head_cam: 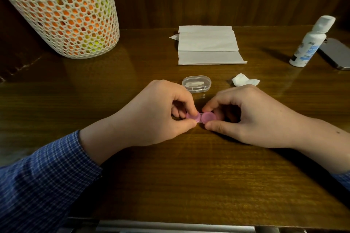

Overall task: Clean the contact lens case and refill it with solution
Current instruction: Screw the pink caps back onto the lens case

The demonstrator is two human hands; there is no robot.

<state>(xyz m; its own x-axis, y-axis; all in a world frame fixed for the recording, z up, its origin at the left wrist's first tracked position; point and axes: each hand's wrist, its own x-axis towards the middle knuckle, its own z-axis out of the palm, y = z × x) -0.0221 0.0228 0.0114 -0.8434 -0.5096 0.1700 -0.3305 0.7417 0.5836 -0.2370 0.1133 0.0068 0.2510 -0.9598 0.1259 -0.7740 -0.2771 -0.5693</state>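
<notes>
I see both hands low on the bench (pixel 189 185), my left hand (pixel 151 117) pinching the left cap of the pink lens case (pixel 201 117) and my right hand (pixel 246 117) pinching the right cap, with the solution bottle (pixel 310 43) standing far right.

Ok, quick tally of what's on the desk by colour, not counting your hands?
White: 4 - folded tissue, crumpled tissue, solution bottle, mesh basket
Pink: 1 - lens case
Clear: 1 - small plastic box
Grey: 1 - phone
Total: 7
</notes>
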